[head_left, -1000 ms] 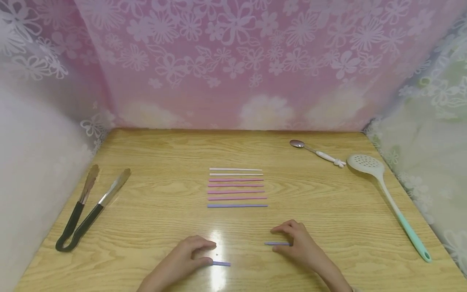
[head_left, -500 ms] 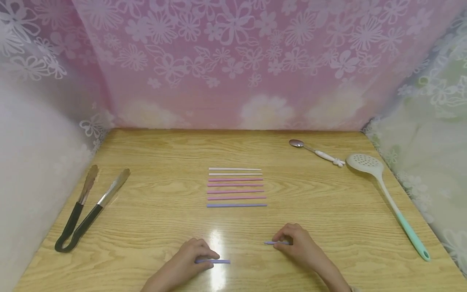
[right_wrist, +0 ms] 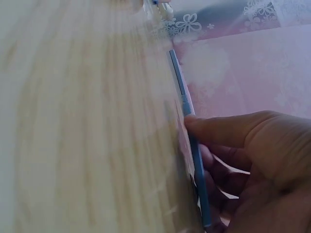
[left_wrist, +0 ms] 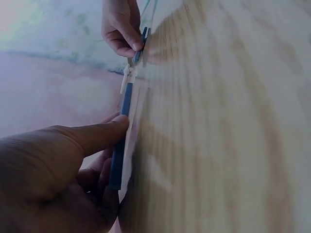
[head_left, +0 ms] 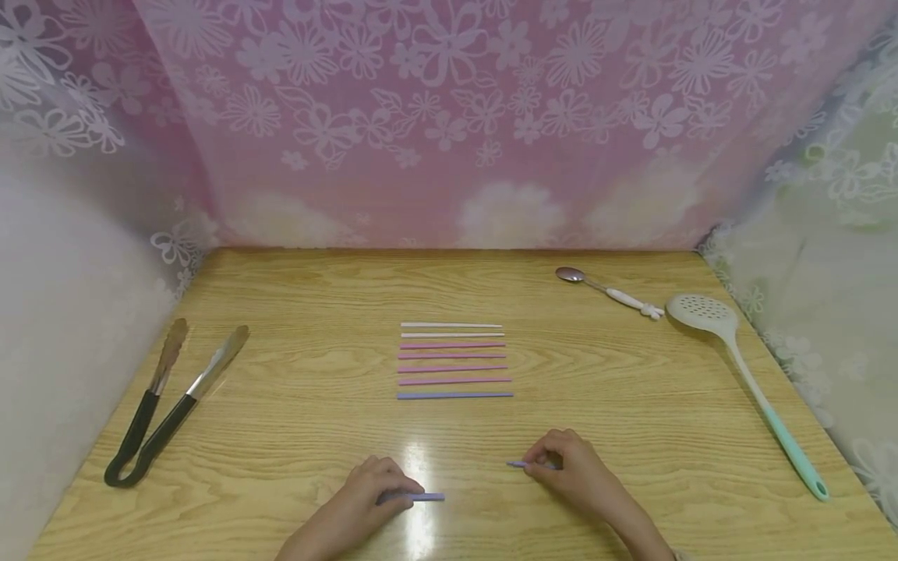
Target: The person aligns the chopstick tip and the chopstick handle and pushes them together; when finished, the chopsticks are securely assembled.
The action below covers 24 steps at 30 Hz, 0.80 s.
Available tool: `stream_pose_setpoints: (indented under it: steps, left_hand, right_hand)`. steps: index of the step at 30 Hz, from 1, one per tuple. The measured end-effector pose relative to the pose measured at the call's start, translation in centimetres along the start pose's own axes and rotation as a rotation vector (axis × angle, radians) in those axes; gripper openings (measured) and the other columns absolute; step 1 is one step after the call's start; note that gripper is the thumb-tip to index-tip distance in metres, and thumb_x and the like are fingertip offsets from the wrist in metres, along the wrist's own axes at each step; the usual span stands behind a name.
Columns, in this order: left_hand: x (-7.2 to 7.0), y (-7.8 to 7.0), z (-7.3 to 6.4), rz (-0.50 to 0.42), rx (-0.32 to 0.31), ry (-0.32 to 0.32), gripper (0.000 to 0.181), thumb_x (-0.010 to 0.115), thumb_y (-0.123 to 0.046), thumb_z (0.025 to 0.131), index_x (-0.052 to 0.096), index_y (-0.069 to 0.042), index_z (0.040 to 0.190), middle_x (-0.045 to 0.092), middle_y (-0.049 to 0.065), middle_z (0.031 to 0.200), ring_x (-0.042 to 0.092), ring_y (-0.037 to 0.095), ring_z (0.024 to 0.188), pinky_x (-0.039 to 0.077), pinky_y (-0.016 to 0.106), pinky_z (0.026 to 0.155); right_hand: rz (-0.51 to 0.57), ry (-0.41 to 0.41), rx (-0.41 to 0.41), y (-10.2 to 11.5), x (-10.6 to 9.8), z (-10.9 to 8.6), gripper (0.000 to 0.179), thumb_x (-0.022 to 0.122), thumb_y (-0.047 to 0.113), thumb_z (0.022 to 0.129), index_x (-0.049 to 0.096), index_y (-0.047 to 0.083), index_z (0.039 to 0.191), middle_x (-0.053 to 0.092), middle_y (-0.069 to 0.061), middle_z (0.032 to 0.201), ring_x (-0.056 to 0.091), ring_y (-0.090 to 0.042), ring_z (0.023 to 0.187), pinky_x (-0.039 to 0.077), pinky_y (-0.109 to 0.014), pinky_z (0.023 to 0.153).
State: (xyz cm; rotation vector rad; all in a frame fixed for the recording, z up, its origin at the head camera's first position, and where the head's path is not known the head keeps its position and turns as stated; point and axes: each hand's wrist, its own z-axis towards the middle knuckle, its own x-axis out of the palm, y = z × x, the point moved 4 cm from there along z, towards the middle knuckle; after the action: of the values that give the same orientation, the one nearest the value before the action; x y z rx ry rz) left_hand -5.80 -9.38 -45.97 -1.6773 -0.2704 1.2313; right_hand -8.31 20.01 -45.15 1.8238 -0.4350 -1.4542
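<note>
In the head view my left hand (head_left: 365, 497) pinches a short purple stick (head_left: 431, 497), like half a chopstick, between thumb and fingers. Its right end sticks out past the fingertips; the fingers hide part of the rest. Across a gap, my right hand (head_left: 577, 471) pinches a second short purple stick (head_left: 516, 464), whose left end points toward the first. The left wrist view shows the thumb lying along the left stick (left_wrist: 117, 165). In the right wrist view the right stick (right_wrist: 177, 73) runs past the thumb tip. Both sticks lie roughly level, close over the table.
Beyond the hands lies a row of chopsticks: a purple one (head_left: 456, 396), several pink ones (head_left: 452, 368) and two white ones (head_left: 452, 335). Black-handled tongs (head_left: 157, 421) lie left. A spoon (head_left: 624, 300) and a slotted skimmer (head_left: 744, 374) lie right on the wooden table (head_left: 316, 288).
Both hands have closed their fingers onto the short purple sticks. The left stick has shifted slightly away from me; the right one has tilted a little and barely moved.
</note>
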Motion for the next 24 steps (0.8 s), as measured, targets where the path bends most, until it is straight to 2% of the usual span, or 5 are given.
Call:
stream_pose_setpoints:
  steps: [6,10,13,18,24]
  left_hand:
    - [0.0,0.0,0.8,-0.111,-0.035,-0.072,0.021,0.055,-0.030,0.096,0.068,-0.021,0.109,0.055,-0.014,0.098,0.042,0.007,0.091,0.042,0.021,0.075]
    - [-0.1,-0.4,1.6,-0.089,-0.003,-0.167,0.017,0.057,-0.027,0.095,0.068,-0.023,0.108,0.061,-0.016,0.100,0.049,0.008,0.095,0.045,0.025,0.081]
    - [-0.2,-0.6,2.0,-0.078,-0.006,-0.202,0.017,0.057,-0.028,0.095,0.068,-0.023,0.108,0.065,-0.017,0.100,0.052,0.007,0.097,0.046,0.027,0.083]
    - [-0.1,-1.0,2.3,-0.107,-0.044,-0.183,0.020,0.056,-0.029,0.096,0.067,-0.021,0.110,0.065,-0.012,0.099,0.051,0.008,0.096,0.047,0.025,0.083]
    - [0.0,-1.4,2.4,-0.129,-0.053,-0.155,0.019,0.057,-0.025,0.095,0.067,-0.020,0.111,0.065,-0.011,0.100,0.050,0.009,0.098,0.046,0.025,0.085]
  right_hand:
    - [0.099,-0.016,-0.056,1.3,0.4,0.4,0.007,0.070,0.019,0.086,0.069,0.013,0.089,0.059,0.007,0.085,0.053,-0.003,0.077,0.050,-0.021,0.072]
    - [0.139,-0.040,-0.160,2.7,0.9,0.7,0.007,0.070,0.014,0.085,0.069,0.011,0.091,0.060,0.006,0.085,0.055,-0.002,0.079,0.053,-0.021,0.073]
    - [0.148,-0.073,-0.257,3.7,1.3,0.8,0.007,0.071,0.008,0.084,0.068,0.010,0.091,0.060,0.005,0.083,0.055,-0.001,0.077,0.053,-0.021,0.072]
    - [0.175,-0.108,-0.370,5.0,1.8,1.0,0.011,0.070,0.001,0.083,0.068,0.008,0.092,0.061,0.000,0.083,0.056,-0.002,0.076,0.053,-0.021,0.068]
    - [0.179,-0.102,-0.408,5.8,2.3,1.0,0.014,0.069,-0.003,0.082,0.067,0.006,0.093,0.060,0.001,0.083,0.056,-0.002,0.074,0.053,-0.021,0.066]
